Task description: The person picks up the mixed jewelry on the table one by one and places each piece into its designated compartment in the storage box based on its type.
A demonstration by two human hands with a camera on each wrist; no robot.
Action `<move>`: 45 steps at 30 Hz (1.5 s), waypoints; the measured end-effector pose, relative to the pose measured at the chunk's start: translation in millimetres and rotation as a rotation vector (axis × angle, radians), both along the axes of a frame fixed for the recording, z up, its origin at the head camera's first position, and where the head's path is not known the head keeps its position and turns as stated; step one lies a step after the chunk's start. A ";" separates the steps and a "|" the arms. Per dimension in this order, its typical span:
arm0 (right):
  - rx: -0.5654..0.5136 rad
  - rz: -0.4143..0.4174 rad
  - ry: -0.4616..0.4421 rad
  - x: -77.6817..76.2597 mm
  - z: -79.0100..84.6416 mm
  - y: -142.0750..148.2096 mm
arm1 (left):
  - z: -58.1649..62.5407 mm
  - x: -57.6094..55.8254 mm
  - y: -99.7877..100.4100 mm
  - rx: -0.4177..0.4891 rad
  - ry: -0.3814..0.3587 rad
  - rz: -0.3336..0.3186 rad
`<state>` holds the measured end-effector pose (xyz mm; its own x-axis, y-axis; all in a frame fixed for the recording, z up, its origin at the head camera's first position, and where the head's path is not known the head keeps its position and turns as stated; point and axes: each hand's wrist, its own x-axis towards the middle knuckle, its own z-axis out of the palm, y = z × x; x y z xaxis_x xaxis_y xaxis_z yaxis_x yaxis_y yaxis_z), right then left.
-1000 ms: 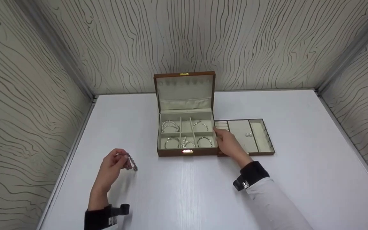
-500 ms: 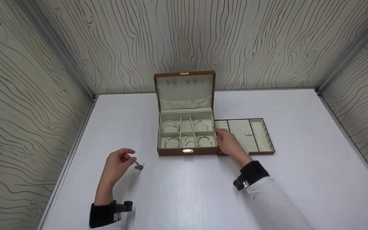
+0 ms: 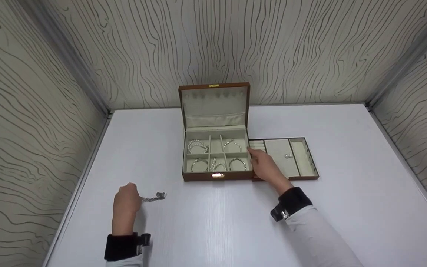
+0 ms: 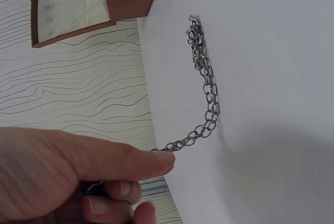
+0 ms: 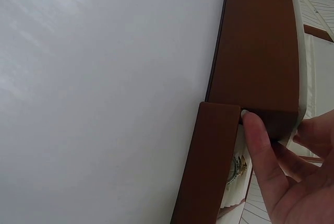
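Observation:
My left hand (image 3: 126,202) pinches a silver link chain (image 4: 209,96) between thumb and fingers, low over the table's left side. The chain's bunched far end (image 3: 160,195) lies on the white tabletop. A brown jewelry box (image 3: 219,177) stands lid up, its cream compartments holding bracelets (image 3: 198,146) and beaded pieces. My right hand (image 3: 266,167) touches the box's right side, its thumb (image 5: 258,135) pressed near the corner where the pulled-out drawer (image 3: 311,178) begins. Two pearl-like studs (image 3: 288,156) sit in the drawer. Some of the left fingers are hidden in the head view.
The white table (image 3: 184,226) is enclosed by wood-grain patterned panels (image 3: 213,44) at the back and sides. The raised lid (image 3: 213,107) stands close to the back panel. The drawer juts out to the box's right.
My left hand first moved right, then drew back left and turned palm down. The chain, dangling before, now trails to the right onto the table. My right hand has stayed still.

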<state>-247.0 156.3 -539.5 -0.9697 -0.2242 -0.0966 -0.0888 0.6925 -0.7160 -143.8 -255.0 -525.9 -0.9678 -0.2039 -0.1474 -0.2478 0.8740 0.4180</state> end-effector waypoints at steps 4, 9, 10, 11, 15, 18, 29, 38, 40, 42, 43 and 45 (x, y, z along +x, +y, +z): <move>0.008 0.001 0.005 0.7 0.2 0.2 | 2.6 -0.5 -1.4 0.034 0.004 -0.016; 0.004 -0.005 -0.012 1.5 0.2 0.4 | 4.0 -2.3 0.2 0.084 0.019 -0.013; 0.003 -0.005 -0.012 1.5 0.2 0.5 | 4.0 -2.7 0.9 0.083 0.028 -0.007; 0.000 -0.005 -0.012 1.6 0.1 0.4 | 3.3 -3.1 1.4 0.081 0.048 -0.005; -0.012 -0.005 -0.011 1.5 0.1 0.1 | 2.9 -5.2 4.3 0.097 0.123 0.005; -0.018 -0.008 -0.022 1.8 0.2 0.3 | 5.5 -7.9 6.8 0.159 0.162 0.029; -0.002 -0.021 -0.026 1.4 -0.5 -0.4 | 44.0 -19.1 16.0 0.469 0.321 0.118; -0.002 -0.022 -0.020 0.5 -1.9 0.4 | 84.2 -27.8 29.0 0.802 0.528 0.027; -0.003 -0.016 -0.018 0.3 -1.5 0.3 | 90.8 -29.4 33.5 0.855 0.563 -0.034; -0.007 -0.011 -0.013 0.4 -0.7 0.3 | 97.3 -31.1 38.3 0.878 0.587 -0.090; -0.007 -0.008 -0.009 0.4 -0.4 0.3 | 100.6 -31.8 40.9 0.890 0.595 -0.116; -0.008 -0.002 -0.003 0.4 0.0 0.6 | 106.7 -33.6 46.1 0.913 0.607 -0.160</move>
